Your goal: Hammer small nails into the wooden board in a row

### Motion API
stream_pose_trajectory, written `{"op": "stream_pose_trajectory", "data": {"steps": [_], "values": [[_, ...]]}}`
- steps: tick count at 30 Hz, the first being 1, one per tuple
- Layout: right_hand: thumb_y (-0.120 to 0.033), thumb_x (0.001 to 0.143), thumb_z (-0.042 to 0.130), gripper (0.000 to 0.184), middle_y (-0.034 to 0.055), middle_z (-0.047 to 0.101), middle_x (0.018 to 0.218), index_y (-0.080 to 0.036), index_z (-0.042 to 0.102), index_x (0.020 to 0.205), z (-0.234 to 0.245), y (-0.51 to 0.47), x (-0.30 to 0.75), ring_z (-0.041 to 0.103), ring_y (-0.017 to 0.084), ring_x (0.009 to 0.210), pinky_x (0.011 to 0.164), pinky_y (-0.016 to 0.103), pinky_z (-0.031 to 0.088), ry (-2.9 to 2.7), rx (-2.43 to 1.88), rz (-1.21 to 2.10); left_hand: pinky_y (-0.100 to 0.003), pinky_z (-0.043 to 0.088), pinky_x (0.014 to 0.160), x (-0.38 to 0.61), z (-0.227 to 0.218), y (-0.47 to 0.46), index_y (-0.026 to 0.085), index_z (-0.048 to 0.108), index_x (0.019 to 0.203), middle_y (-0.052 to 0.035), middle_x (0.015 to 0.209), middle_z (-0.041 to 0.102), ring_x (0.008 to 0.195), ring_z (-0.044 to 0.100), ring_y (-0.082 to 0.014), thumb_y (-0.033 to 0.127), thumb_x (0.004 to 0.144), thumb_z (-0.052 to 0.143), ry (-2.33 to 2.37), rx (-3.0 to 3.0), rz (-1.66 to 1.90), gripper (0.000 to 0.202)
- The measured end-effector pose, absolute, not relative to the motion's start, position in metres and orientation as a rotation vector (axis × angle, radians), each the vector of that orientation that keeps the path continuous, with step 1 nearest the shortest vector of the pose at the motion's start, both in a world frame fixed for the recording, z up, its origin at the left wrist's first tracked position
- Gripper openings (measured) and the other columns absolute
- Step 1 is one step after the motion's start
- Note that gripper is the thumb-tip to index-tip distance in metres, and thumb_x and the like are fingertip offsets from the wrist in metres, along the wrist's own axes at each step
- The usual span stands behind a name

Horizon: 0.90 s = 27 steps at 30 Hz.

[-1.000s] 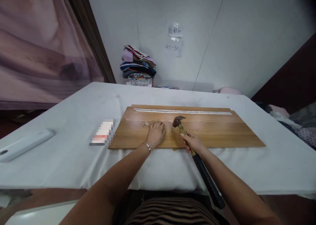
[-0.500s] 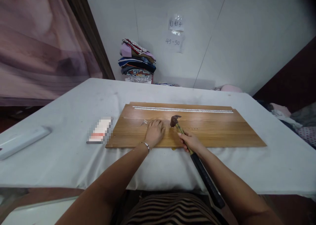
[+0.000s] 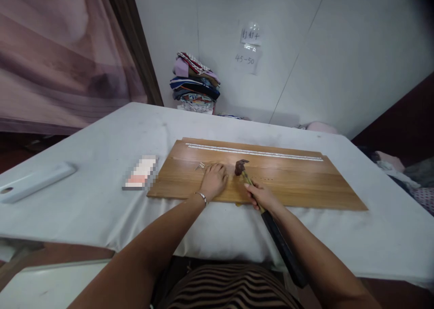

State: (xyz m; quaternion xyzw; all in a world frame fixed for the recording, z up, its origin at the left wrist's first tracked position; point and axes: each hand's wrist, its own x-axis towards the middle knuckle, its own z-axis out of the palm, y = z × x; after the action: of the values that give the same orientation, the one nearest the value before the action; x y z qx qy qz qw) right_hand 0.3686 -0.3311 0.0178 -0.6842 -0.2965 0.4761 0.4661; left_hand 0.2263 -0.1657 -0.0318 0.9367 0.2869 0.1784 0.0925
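Note:
My right hand (image 3: 262, 196) is wrapped around the upper shaft of a claw hammer (image 3: 278, 241), whose long black grip slants back toward my body. Its rusty brown head is just over the middle of a wooden board (image 3: 298, 189). Flat on the board, left of the hammer head, lies my left hand (image 3: 214, 180) with its fingers stretched forward. A few small silver nails (image 3: 200, 165) rest on the wood beyond the left fingers. To the right of the hammer runs a row of several tiny dark dots (image 3: 267, 179) in the board.
Two white measuring strips (image 3: 254, 152) run along the board's far side. A blurred-out phone (image 3: 140, 173) and a white plastic object (image 3: 37, 182) lie left on the white-covered table (image 3: 111, 164). Folded clothes (image 3: 195, 80) are stacked by the wall behind.
The camera view has tilted and shifted slightly. Both hands and the hammer keep nearly the same place on the board.

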Motion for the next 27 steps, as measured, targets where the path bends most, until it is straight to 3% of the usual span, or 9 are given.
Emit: {"op": "stream_pose_trajectory", "data": {"steps": [4, 9, 27], "values": [[-0.057, 0.076, 0.070, 0.039, -0.0106, 0.054, 0.058, -0.025, 0.049, 0.083, 0.0232, -0.3283, 0.3702, 0.039, 0.006, 0.033, 0.031, 0.020, 0.030, -0.727, -1.677, 1.159, -0.046, 0.040, 0.118, 0.2266, -0.0318, -0.1664, 0.017, 0.071, 0.118, -0.0138, 0.135, 0.069, 0.132, 0.057, -0.0300, 0.024, 0.099, 0.055, 0.867, 2.761, 0.539, 0.026], [-0.059, 0.074, 0.071, 0.041, -0.0121, 0.048, 0.051, -0.026, 0.046, 0.079, 0.0238, -0.3232, 0.3694, 0.037, 0.006, 0.032, 0.030, 0.020, 0.029, -0.750, -1.666, 1.199, -0.046, 0.040, 0.119, 0.2271, -0.0331, -0.1659, 0.017, 0.072, 0.116, -0.0131, 0.135, 0.069, 0.133, 0.057, -0.0302, 0.024, 0.099, 0.054, 0.876, 2.759, 0.532, 0.025], [-0.057, 0.075, 0.071, 0.041, -0.0118, 0.048, 0.053, -0.026, 0.045, 0.080, 0.0251, -0.3231, 0.3684, 0.038, 0.006, 0.034, 0.031, 0.019, 0.029, -0.737, -1.691, 1.167, -0.049, 0.043, 0.116, 0.2269, -0.0288, -0.1698, 0.018, 0.074, 0.113, -0.0146, 0.130, 0.070, 0.127, 0.060, -0.0307, 0.021, 0.096, 0.056, 0.889, 2.725, 0.566, 0.025]]}}
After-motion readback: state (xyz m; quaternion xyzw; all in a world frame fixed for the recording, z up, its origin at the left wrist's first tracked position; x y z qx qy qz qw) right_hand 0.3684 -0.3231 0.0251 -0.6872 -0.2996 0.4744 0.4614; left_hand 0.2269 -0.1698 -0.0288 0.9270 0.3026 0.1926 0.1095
